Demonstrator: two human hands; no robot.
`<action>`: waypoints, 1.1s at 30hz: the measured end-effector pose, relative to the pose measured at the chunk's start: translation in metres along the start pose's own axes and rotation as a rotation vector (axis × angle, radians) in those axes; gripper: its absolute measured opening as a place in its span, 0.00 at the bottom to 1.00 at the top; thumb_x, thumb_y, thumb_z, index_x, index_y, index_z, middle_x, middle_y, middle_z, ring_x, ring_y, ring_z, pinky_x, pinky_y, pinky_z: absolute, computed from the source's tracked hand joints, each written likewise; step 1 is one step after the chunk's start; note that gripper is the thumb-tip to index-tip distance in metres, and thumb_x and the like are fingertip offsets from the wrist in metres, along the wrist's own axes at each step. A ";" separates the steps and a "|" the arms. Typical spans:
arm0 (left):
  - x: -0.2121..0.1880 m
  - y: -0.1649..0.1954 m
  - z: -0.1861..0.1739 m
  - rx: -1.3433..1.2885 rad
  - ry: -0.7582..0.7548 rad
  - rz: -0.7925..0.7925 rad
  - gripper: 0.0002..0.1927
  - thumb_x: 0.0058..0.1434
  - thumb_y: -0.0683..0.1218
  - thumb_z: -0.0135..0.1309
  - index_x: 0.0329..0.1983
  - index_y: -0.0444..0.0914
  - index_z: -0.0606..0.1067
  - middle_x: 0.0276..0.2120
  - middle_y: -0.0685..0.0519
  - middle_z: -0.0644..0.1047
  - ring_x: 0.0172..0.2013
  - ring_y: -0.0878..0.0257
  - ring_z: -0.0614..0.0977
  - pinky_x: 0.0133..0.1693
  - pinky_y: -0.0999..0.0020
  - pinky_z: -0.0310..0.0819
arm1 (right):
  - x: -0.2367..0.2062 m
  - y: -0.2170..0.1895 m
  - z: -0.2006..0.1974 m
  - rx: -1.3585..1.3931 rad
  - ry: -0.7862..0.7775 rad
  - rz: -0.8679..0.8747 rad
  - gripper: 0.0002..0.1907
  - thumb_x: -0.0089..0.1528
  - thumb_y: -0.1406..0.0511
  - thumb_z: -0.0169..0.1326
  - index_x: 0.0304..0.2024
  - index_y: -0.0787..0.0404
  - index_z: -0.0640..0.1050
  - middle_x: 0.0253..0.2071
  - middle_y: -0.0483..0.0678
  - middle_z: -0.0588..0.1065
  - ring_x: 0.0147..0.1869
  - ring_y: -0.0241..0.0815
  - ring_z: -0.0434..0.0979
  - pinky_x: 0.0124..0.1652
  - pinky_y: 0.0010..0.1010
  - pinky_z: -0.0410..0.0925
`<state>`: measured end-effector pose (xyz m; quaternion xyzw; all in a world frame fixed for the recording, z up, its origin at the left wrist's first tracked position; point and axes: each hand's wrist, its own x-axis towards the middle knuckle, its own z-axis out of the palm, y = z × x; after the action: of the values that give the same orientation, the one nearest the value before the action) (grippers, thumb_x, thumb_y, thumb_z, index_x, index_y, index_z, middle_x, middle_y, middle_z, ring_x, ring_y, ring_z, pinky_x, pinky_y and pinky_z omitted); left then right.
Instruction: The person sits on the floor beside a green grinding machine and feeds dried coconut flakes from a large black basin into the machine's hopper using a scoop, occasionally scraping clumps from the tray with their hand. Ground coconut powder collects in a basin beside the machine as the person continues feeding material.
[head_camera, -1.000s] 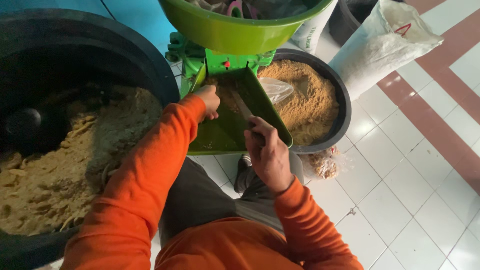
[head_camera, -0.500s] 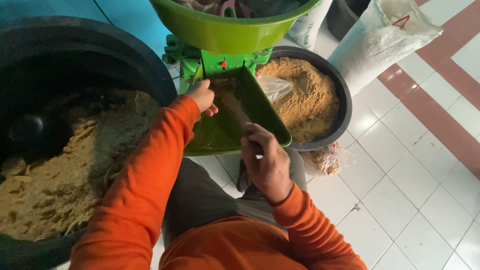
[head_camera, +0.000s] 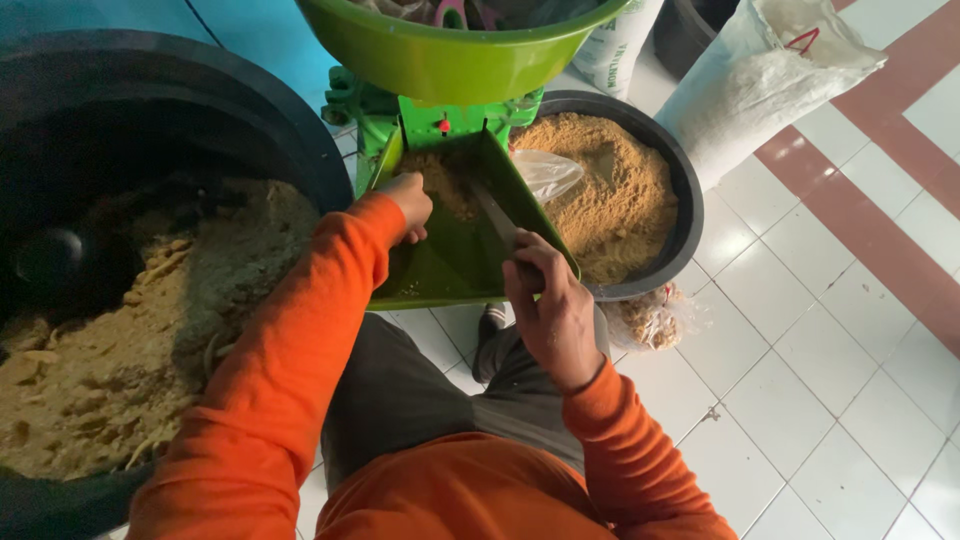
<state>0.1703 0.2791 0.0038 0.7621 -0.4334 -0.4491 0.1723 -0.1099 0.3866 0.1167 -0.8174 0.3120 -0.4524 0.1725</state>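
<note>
A green machine (head_camera: 372, 118) with a green hopper bowl (head_camera: 440, 55) on top has a sloping green chute (head_camera: 450, 255) below it. Brown crumbly mash (head_camera: 445, 180) lies at the chute's top. My left hand (head_camera: 408, 203) rests on the chute's left edge, fingers bent near the mash. My right hand (head_camera: 550, 310) is shut on a thin flat metal blade (head_camera: 495, 215) that points up the chute toward the mash. Both sleeves are orange.
A big black tub (head_camera: 300, 130) at the left holds coarse brown mash. A black basin (head_camera: 680, 185) at the right holds finer brown meal and a clear plastic bag (head_camera: 545, 172). White sacks (head_camera: 745, 85) stand behind on white and red floor tiles.
My right hand has slid slightly up the chute with the blade. My left hand stays at the chute's upper left edge. The view has shifted a little.
</note>
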 end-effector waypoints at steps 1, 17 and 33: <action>0.005 -0.001 0.001 0.025 -0.026 0.007 0.15 0.63 0.40 0.40 0.51 0.30 0.69 0.31 0.40 0.83 0.22 0.53 0.82 0.21 0.52 0.71 | 0.000 0.003 0.003 0.016 0.009 0.002 0.12 0.65 0.73 0.60 0.47 0.67 0.72 0.54 0.56 0.79 0.41 0.43 0.84 0.41 0.30 0.76; -0.027 -0.017 0.011 0.624 0.198 0.324 0.10 0.57 0.42 0.53 0.35 0.30 0.81 0.39 0.32 0.81 0.43 0.38 0.83 0.44 0.49 0.79 | 0.000 -0.008 0.011 0.063 -0.006 -0.044 0.13 0.65 0.73 0.61 0.48 0.67 0.72 0.54 0.57 0.79 0.43 0.46 0.85 0.41 0.30 0.76; 0.011 -0.030 0.016 0.689 0.153 0.581 0.16 0.55 0.42 0.50 0.44 0.30 0.78 0.54 0.31 0.75 0.57 0.38 0.75 0.58 0.52 0.70 | 0.004 -0.025 -0.033 -0.003 0.077 -0.061 0.12 0.66 0.73 0.59 0.49 0.66 0.71 0.52 0.53 0.79 0.48 0.48 0.86 0.46 0.31 0.78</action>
<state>0.1746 0.2886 -0.0300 0.6526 -0.7395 -0.1541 0.0590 -0.1273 0.4027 0.1514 -0.8090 0.2939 -0.4880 0.1451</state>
